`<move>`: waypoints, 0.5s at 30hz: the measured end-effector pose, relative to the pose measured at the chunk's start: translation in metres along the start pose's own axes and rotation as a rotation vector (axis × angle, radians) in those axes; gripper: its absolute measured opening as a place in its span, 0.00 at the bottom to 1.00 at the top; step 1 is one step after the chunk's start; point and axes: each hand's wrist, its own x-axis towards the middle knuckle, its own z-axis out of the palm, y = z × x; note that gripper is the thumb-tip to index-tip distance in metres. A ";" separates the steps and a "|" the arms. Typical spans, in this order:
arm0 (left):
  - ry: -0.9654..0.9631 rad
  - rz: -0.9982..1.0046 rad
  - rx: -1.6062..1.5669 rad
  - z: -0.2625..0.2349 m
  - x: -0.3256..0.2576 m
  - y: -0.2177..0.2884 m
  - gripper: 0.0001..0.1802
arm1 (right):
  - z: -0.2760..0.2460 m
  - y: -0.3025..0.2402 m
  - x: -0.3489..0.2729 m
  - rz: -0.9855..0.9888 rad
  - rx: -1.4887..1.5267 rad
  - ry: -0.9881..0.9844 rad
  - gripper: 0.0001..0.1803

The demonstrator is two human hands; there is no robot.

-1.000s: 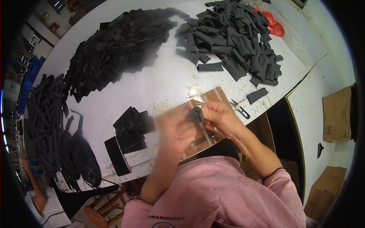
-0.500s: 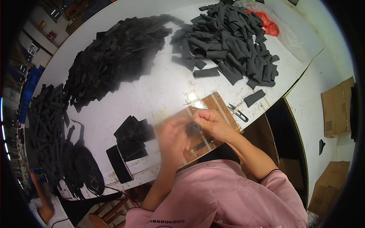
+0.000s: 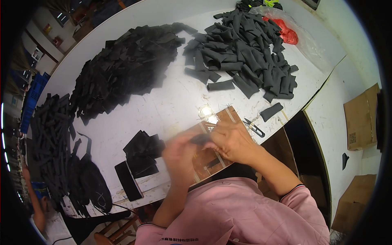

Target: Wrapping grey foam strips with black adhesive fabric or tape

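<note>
A small dark grey fabric piece (image 3: 200,139) is between my hands, above a brown wooden board (image 3: 228,116) with pale tape strips. My right hand (image 3: 233,141) is closed with its fingertips pinching the piece's right side. On the other side is my left hand (image 3: 179,153), close against the fabric; motion smears its fingers, so its grip does not show. Left of the board lies a loose stack of black fabric pieces (image 3: 141,149), beside a black rectangular block (image 3: 128,179). Thread snips (image 3: 255,128) rest right of the board, near a single grey fabric tube (image 3: 271,111).
Flat black pieces (image 3: 122,65) form a large heap at the far left. Grey fabric tubes (image 3: 249,53) are piled far right, by a red bag (image 3: 287,34) in clear plastic. Black strips (image 3: 51,134) cover the left edge. Cardboard boxes (image 3: 361,116) stand at right.
My right hand has turned over, its back now facing up more. The fabric piece has tilted and shifted slightly left. My left hand has moved a little left and stays blurred.
</note>
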 end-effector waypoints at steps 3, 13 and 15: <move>-0.093 -0.031 -0.188 0.012 -0.002 -0.004 0.09 | 0.013 0.004 -0.011 0.048 0.128 0.056 0.12; -0.538 -0.064 0.460 0.007 0.034 0.003 0.06 | 0.054 0.017 -0.030 0.172 0.340 0.153 0.10; -0.498 -0.020 0.416 0.005 0.031 -0.002 0.06 | 0.050 0.015 -0.029 0.185 0.370 0.077 0.11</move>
